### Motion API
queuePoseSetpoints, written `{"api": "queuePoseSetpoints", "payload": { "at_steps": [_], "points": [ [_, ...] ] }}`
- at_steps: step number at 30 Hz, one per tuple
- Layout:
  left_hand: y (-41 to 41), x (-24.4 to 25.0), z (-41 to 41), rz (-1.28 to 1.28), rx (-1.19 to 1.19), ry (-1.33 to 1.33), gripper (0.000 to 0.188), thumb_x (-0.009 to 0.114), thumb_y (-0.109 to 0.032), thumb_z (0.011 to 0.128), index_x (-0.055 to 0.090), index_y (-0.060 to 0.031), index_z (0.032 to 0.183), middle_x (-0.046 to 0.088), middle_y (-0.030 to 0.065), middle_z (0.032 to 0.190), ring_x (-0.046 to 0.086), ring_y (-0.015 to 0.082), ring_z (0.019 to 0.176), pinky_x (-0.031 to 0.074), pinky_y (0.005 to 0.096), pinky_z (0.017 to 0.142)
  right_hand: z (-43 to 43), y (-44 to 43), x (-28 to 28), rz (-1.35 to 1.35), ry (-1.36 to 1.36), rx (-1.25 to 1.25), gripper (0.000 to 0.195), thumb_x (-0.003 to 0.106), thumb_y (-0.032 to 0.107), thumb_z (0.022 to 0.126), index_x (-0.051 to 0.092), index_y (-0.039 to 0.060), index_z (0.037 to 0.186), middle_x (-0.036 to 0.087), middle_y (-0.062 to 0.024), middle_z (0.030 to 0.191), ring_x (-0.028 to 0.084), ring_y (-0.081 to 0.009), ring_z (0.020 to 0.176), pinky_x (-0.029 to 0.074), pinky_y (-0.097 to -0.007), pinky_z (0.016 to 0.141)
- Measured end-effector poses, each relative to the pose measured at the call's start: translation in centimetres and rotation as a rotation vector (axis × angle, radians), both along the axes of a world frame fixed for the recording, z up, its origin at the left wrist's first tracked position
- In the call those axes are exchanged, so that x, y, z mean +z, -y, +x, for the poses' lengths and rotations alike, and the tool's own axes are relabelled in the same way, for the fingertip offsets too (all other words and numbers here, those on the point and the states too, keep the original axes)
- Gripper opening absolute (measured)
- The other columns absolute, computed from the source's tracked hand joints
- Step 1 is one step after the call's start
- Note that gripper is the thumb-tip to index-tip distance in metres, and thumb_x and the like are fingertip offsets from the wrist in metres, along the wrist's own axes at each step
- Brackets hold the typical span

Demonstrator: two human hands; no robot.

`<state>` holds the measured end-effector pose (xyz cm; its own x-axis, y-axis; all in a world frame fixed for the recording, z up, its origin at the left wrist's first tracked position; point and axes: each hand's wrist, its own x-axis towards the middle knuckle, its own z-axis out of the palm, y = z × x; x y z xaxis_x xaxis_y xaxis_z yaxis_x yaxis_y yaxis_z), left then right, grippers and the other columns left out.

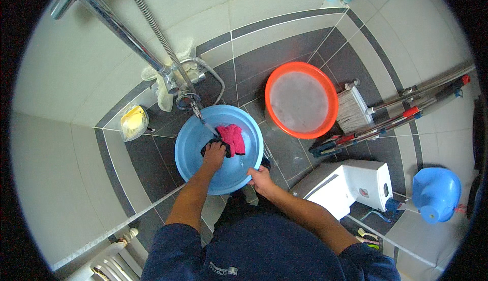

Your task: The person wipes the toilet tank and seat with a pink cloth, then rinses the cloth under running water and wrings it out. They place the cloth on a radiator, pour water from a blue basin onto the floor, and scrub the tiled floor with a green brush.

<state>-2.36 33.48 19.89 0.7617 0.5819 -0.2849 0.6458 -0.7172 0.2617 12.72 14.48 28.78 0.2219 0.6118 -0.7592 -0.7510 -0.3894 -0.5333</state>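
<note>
A round blue plastic basin (183, 155) is in front of me, beneath a chrome tap spout (196, 112) from which water runs. Inside lies a bright pink cloth (233, 138) with black edging, and a black part of cloth (207, 143) sits against its left side. My left hand (215, 152) is on the black part, its fingers bent over it; the fingertips are partly hidden. My right hand (261, 179) grips the basin's rim at the near right, thumb on top.
An orange-rimmed bucket (270, 107) of cloudy liquid stands right of the basin. Mops and long handles (389, 126) lean by the right wall. Nearer stands a white plastic container (366, 184). A chrome shower rail (122, 27) and hose hang upper left; a soap dish (133, 123) sits left.
</note>
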Motion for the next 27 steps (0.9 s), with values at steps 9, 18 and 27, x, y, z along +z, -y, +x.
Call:
{"api": "queuePoseSetpoints", "payload": {
  "at_steps": [9, 18, 27],
  "points": [
    [1.1, 1.9, 1.5, -0.783, 1.342, 1.093, 0.052, 0.049, -0.039, 0.103, 0.047, 0.0040, 0.131, 0.057, 0.0229, 0.125, 0.059, 0.0343, 0.106, 0.044, 0.0423, 0.101, 0.6, 2.4, -3.2, -0.076, 0.001, -0.050, 0.016, 0.063, 0.005, 0.081, 0.063, 0.0027, 0.097, 0.067, -0.0072, 0.086, 0.066, -0.0203, 0.068, 0.056, -0.0344, 0.057],
    [-1.9, -6.2, -1.6, -0.139, 0.946, 0.324, 0.069, 0.072, -0.038, 0.088, 0.045, 0.0024, 0.136, 0.056, 0.0237, 0.133, 0.055, 0.0432, 0.120, 0.044, 0.0482, 0.103, 0.5, 3.2, -1.3, 0.045, 0.025, 0.059, 0.014, 0.064, 0.005, 0.082, 0.067, 0.0026, 0.095, 0.069, -0.0068, 0.087, 0.067, -0.0189, 0.072, 0.058, -0.0349, 0.066],
    [-6.4, -2.8, 4.2, -0.635, 1.083, 0.834, 0.045, 0.066, -0.023, 0.091, 0.057, 0.0010, 0.127, 0.064, 0.0213, 0.121, 0.063, 0.0331, 0.111, 0.049, 0.0395, 0.093, 2.2, 2.0, -0.1, 0.046, -0.037, 0.024, 0.019, 0.063, 0.004, 0.083, 0.065, 0.0010, 0.102, 0.070, -0.0087, 0.093, 0.069, -0.0228, 0.078, 0.061, -0.0416, 0.072]
  ]
}}
